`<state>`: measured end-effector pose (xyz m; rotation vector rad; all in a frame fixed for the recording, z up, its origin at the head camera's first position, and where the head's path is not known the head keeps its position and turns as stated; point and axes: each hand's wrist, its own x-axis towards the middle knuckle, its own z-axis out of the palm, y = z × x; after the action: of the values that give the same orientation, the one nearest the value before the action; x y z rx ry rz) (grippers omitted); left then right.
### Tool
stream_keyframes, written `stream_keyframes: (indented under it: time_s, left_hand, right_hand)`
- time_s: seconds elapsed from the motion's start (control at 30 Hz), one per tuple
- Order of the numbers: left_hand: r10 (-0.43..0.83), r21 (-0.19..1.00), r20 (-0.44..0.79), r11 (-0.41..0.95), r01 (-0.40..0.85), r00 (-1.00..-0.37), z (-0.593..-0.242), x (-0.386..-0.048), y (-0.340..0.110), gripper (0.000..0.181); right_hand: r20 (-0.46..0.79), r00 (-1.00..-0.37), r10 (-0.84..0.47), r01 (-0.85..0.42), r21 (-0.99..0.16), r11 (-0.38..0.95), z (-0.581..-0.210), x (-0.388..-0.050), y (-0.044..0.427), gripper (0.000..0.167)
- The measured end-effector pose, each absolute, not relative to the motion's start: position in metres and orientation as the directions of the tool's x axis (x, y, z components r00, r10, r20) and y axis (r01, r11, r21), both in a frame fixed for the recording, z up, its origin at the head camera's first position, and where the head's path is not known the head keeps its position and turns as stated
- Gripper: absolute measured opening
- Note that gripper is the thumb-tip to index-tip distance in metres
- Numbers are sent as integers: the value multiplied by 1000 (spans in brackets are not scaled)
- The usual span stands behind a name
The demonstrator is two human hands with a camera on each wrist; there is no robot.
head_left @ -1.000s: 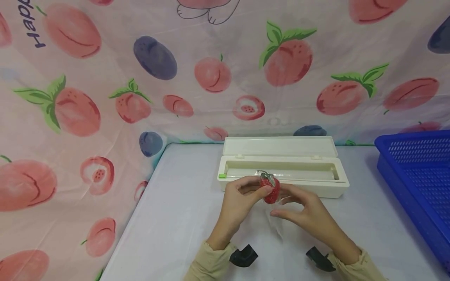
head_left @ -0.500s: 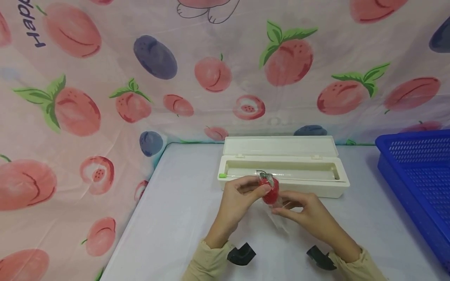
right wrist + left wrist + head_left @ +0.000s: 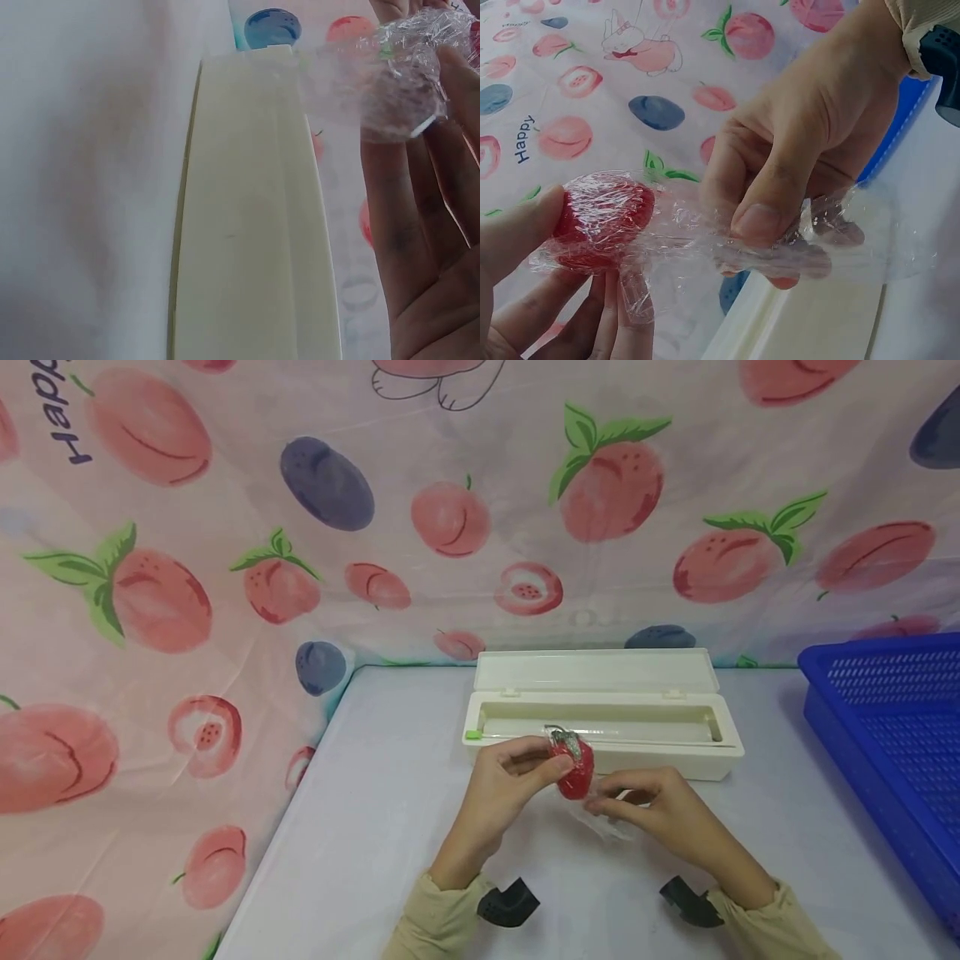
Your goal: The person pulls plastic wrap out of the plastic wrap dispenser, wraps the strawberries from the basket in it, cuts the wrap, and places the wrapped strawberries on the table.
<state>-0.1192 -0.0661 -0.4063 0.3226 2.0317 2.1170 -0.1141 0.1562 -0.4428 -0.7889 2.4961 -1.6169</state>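
Note:
A red strawberry-like item [image 3: 575, 774] with a dark green top is wrapped in clear film, in front of the white box. The left hand [image 3: 501, 793] pinches it between thumb and fingers; in the left wrist view the wrapped item [image 3: 604, 217] shines under creased film. To its right, the right hand [image 3: 675, 814] pinches the loose tail of film [image 3: 607, 828] between thumb and fingers. The left wrist view shows that hand [image 3: 795, 150] with the clear film [image 3: 682, 232] stretched from the item through its fingers. Creased film [image 3: 409, 82] also appears in the right wrist view.
Behind the hands stands a long white box [image 3: 705, 762] with its lid [image 3: 596, 671] raised and a green piece [image 3: 473, 735] at its left end. A blue basket [image 3: 862, 731] stands at the right. Fruit-print cloth [image 3: 450, 443] hangs behind.
The right hand has moved from beside the item down to the film below it and closed on it. The film tail has swung right; the item has shifted slightly left and down.

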Motion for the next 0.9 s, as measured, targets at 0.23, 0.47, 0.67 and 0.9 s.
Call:
stream_keyframes:
  time_s: [0.23, 0.47, 0.67, 0.9]
  left_hand:
    - [346, 996, 34, -85, 5, -938, -407, -116, -59, 33]
    - [354, 998, 51, -63, 31, -934, -407, -114, -55, 32]
    - [351, 998, 59, -43, 47, -935, -409, -116, -55, 28]
    - [372, 997, 54, -64, 32, -926, -409, -116, -56, 26]
  right_hand:
    - [274, -882, -383, -402, -862, 309, -444, -115, 157, 10]
    - [211, -930, -300, -309, -891, 332, -441, -114, 157, 12]
    - [134, -939, -318, -224, -938, 264, -439, -116, 161, 18]
    - [97, -933, -346, -178, -961, 211, -440, -118, 165, 25]
